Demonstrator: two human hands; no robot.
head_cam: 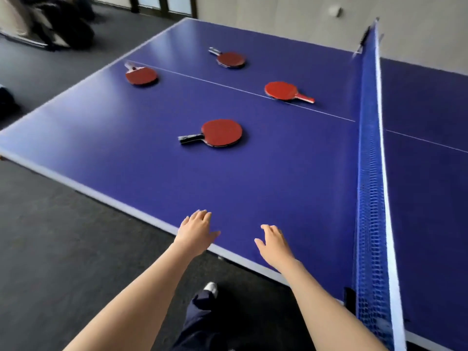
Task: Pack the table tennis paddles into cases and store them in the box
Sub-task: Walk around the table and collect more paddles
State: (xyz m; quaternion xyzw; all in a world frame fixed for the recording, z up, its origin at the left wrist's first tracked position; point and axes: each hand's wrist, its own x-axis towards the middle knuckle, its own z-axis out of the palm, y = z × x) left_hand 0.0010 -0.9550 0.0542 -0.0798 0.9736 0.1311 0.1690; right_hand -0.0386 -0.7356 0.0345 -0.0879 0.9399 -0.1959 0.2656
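Paddles number 4, all lying flat, red face up and well apart on the blue worktop. The nearest paddle points its black handle to the left; the right paddle lies just beside the white centre line, near the net; the left paddle and the far paddle sit toward the far edge.

Both hands hover over the near edge with nothing in them. The left hand has a wide grip, fingers spread and relaxed; the right hand is likewise wide and empty.

Reach looks like the main risk: the farther paddles lie well beyond the hands, so leaning across could drag a forearm over the nearest paddle and knock it off the edge. A flat paddle also gives little to pinch, so a hurried grab may slide it away.

No case and no box shows in this view, so their contents cannot be told.
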